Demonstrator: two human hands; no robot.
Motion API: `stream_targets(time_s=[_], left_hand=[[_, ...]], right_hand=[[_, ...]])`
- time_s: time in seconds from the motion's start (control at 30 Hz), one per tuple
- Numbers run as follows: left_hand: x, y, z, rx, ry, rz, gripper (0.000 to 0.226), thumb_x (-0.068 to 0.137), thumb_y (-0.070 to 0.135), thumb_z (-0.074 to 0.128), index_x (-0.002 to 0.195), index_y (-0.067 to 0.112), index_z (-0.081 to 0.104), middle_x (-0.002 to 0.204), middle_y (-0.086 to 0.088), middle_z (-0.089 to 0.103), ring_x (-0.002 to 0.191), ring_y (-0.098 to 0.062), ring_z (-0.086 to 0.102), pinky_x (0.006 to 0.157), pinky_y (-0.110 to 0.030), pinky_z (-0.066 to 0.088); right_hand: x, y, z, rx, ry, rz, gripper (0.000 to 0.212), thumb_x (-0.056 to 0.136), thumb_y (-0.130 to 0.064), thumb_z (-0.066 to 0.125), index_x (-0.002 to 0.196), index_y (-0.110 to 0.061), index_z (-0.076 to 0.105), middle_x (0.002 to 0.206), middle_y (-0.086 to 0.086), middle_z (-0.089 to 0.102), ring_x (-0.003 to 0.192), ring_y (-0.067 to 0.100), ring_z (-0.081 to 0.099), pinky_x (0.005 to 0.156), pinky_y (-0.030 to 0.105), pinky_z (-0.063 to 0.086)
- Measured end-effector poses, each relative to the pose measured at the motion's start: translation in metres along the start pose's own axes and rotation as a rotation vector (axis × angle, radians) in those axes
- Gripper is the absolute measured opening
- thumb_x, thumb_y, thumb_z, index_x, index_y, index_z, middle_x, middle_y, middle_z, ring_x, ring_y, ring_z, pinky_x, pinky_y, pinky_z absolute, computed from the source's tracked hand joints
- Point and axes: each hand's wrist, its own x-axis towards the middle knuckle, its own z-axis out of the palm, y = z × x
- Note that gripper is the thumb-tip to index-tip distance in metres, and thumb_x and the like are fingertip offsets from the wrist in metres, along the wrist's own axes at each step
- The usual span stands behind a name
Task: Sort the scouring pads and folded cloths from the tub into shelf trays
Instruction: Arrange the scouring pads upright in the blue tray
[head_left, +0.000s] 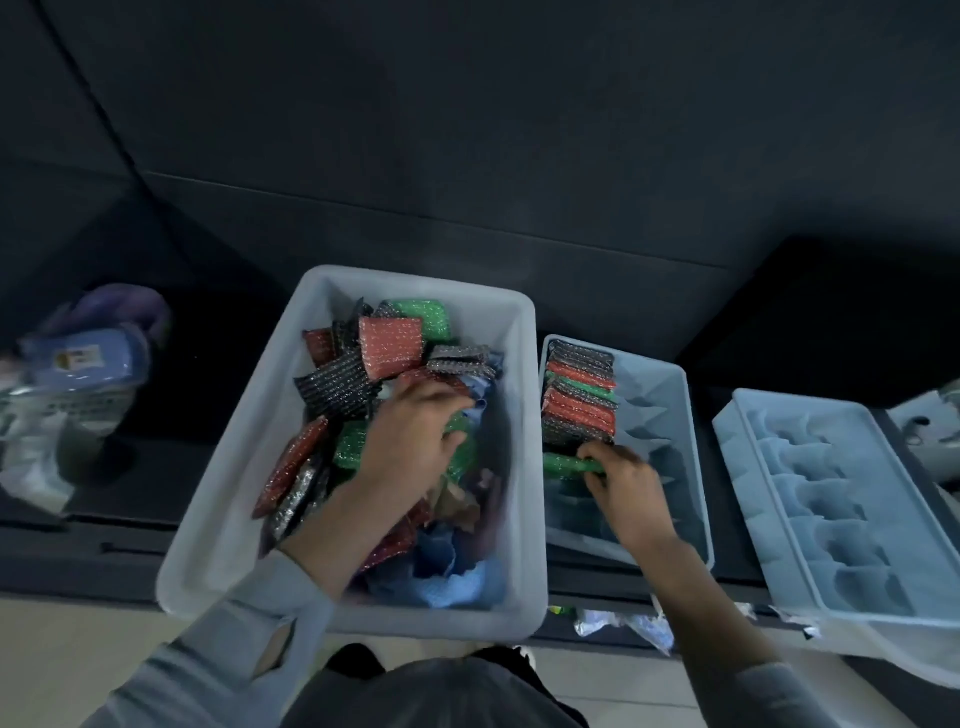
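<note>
A white tub (249, 415) holds a jumble of red, green and black glittery scouring pads (389, 343) and blue folded cloths (447, 577). My left hand (415, 431) reaches into the tub, fingers curled over a green pad (348, 449); the hand is blurred. To the right, a pale blue shelf tray (675, 415) has a row of pads (579, 400) standing on edge along its left side. My right hand (623, 483) pinches a green pad (563, 464) at the near end of that row.
A second pale blue tray (779, 457) with empty scalloped slots lies further right. Packaged blue and purple goods (88, 358) sit at the left on the dark shelf. Crumpled wrappers (623, 623) lie at the shelf's front edge.
</note>
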Motion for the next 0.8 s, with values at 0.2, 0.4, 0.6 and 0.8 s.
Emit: stream_targets(time_s=[0.2,0.4,0.6,0.8], left_hand=[[-0.004,-0.048,-0.016,0.073,-0.626,-0.068,0.098,0.074,0.039,0.08,0.153,0.037,0.02,0.158,0.003,0.029,0.139,-0.023,0.037,0.114,-0.041,0.035],[-0.002,-0.062,-0.013,0.091,-0.45,-0.016,0.082,0.084,0.027,0.073,0.15,0.038,0.026,0.14,-0.003,0.054,0.106,-0.019,0.064,0.092,-0.032,0.052],[-0.008,-0.068,-0.035,-0.044,-0.332,-0.072,0.079,0.085,0.01,0.069,0.148,0.031,0.025,0.067,0.007,0.055,0.049,-0.004,0.053,0.039,-0.014,0.038],[-0.012,-0.079,-0.054,-0.259,0.068,-0.143,0.046,0.092,0.026,0.063,0.135,0.015,0.048,0.079,0.005,0.061,0.061,-0.01,0.057,0.057,-0.022,0.049]], right_hand=[[0.016,-0.039,-0.024,-0.131,-0.047,0.153,0.044,0.083,-0.017,0.072,0.124,-0.027,0.063,0.104,0.004,0.07,0.109,0.029,0.057,0.081,0.036,0.052],[0.042,-0.13,-0.032,0.159,0.054,-0.163,0.034,0.082,-0.012,0.07,0.114,-0.024,0.065,0.104,0.0,0.07,0.09,0.018,0.061,0.082,0.016,0.048],[0.057,-0.16,-0.006,0.246,-0.145,-0.14,0.034,0.087,-0.019,0.071,0.12,-0.019,0.063,0.099,0.004,0.07,0.08,0.015,0.063,0.087,0.033,0.053],[0.062,-0.124,-0.037,0.668,0.179,0.11,0.02,0.097,-0.02,0.058,0.111,-0.034,0.058,0.082,-0.006,0.063,0.067,0.018,0.061,0.061,0.028,0.054]])
